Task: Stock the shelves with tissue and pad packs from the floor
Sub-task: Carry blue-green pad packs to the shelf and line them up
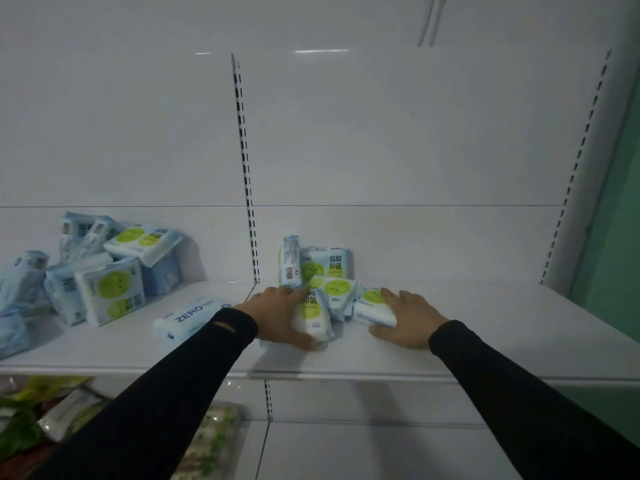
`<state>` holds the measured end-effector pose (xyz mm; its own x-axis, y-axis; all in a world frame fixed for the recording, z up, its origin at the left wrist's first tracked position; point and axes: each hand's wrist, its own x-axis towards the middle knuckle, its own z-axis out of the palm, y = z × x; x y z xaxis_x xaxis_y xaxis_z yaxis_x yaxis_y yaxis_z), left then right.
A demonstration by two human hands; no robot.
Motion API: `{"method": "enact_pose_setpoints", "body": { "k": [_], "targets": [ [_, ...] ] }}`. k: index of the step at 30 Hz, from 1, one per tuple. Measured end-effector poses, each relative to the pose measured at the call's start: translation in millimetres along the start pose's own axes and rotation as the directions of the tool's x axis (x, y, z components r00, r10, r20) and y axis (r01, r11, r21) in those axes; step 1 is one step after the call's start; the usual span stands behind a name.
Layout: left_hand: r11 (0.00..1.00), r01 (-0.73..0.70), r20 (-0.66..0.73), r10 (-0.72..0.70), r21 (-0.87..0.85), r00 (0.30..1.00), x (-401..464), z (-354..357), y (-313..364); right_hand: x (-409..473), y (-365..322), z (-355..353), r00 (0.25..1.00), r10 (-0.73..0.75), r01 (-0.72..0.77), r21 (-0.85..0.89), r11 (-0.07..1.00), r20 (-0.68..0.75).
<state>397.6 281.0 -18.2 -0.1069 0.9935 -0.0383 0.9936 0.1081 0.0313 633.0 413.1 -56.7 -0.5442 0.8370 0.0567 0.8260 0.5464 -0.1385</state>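
On the white shelf (467, 341) lies a small heap of white and blue packs with green circles (330, 271). My left hand (277, 317) grips one of these packs (313, 317) from its left side, fingers and thumb wrapped around it. A flat pack (374, 306) at the heap's right end sits under my right hand (412, 317), whose fingers rest on top and thumb below. Two packs stand upright against the back panel behind the heap. Both sleeves are black.
A larger pile of the same packs (104, 271) fills the shelf's left part, with a "ZERO" pack (190, 315) lying in front. A slotted upright (246, 174) divides the back panel. Packaged greens (52, 410) lie on the lower shelf at left. A green wall (616, 237) stands at right.
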Motion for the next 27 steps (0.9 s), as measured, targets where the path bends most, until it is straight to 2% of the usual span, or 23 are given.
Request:
{"method": "enact_pose_setpoints", "body": {
  "k": [3, 6, 10, 12, 14, 17, 19, 21, 23, 27],
  "targets": [
    [0.998, 0.005, 0.050, -0.002, -0.056, 0.999, 0, 11, 0, -5, 4, 0, 1.000, -0.007, 0.007, 0.024, 1.000, -0.017],
    [0.993, -0.047, 0.003, 0.048, -0.108, 0.999, -5, 5, 1, -23, 13, -8, 0.995, -0.008, 0.011, 0.033, 0.999, -0.097],
    [0.965, -0.205, -0.176, 0.176, -0.164, 0.969, -13, -14, 10, -70, 29, -18, 0.953, 0.030, 0.008, 0.124, 0.992, -0.301],
    [0.938, -0.304, -0.212, 0.267, -0.166, 0.940, -15, -20, 24, -100, 34, -20, 0.908, 0.059, 0.005, 0.153, 0.988, -0.415],
    [0.900, -0.404, -0.216, 0.368, -0.160, 0.904, -15, -19, 43, -136, 39, -25, 0.853, 0.133, -0.067, 0.147, 0.987, -0.504],
    [0.818, -0.552, -0.202, 0.520, -0.161, 0.830, -14, -14, 87, -202, 44, -29, 0.790, 0.262, -0.238, 0.117, 0.964, -0.554],
    [0.725, -0.670, -0.192, 0.643, -0.160, 0.741, -22, -7, 129, -258, 52, -23, 0.749, 0.342, -0.363, 0.080, 0.928, -0.567],
    [0.662, -0.730, -0.196, 0.703, -0.172, 0.684, -34, 1, 162, -304, 59, -16, 0.739, 0.382, -0.417, 0.069, 0.906, -0.555],
    [0.593, -0.790, -0.161, 0.774, -0.156, 0.613, -56, 20, 211, -371, 66, -5, 0.705, 0.468, -0.525, 0.051, 0.850, -0.533],
    [0.443, -0.885, -0.077, 0.886, -0.146, 0.456, -107, 69, 304, -501, 77, 20, 0.584, 0.608, -0.702, 0.042, 0.711, -0.538]
  ]
}}
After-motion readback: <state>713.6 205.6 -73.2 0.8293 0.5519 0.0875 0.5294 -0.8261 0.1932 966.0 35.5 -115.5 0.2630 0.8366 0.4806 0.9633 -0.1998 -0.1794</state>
